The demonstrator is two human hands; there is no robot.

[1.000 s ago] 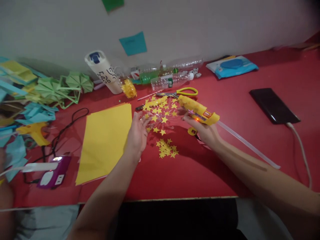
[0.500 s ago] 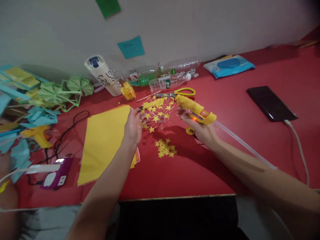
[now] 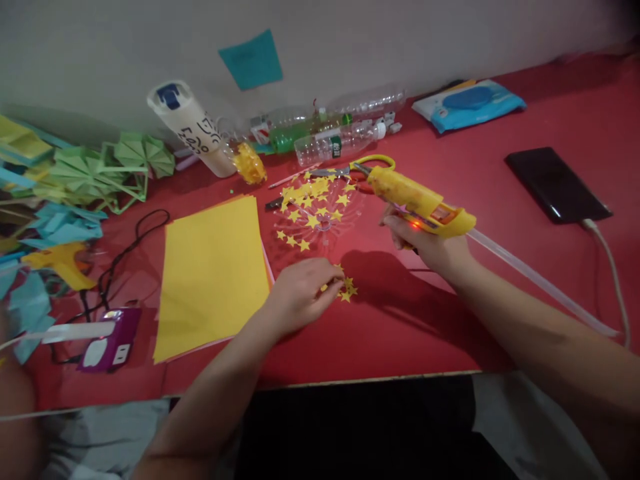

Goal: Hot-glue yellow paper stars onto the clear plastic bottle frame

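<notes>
My right hand [image 3: 425, 243] is wrapped round a yellow glue gun [image 3: 413, 199], held above the table with its nozzle to the upper left. A red light glows on the gun, and a long clear glue stick [image 3: 540, 280] trails from its back. With fingers bent together, my left hand [image 3: 305, 291] reaches into a small pile of yellow paper stars [image 3: 347, 289]; its fingertips partly cover them, and what they pinch I cannot make out. Just beyond lies a clear plastic piece cut into petal-like strips [image 3: 325, 235], with yellow stars on it.
Yellow paper sheets [image 3: 213, 277] lie left, near a purple power strip [image 3: 113, 340] and a second glue gun [image 3: 63, 263]. Scissors [image 3: 375, 162], plastic bottles [image 3: 335, 143], a tumbler [image 3: 195, 130] and wipes [image 3: 470, 105] stand behind. A phone [image 3: 557, 185] charges at right. Another person's arm [image 3: 15, 393] shows at left.
My left hand has left the clear plastic piece and come down toward me to the star pile. My right hand has moved rightward, away from the piece, with the glue gun. The view has shifted slightly.
</notes>
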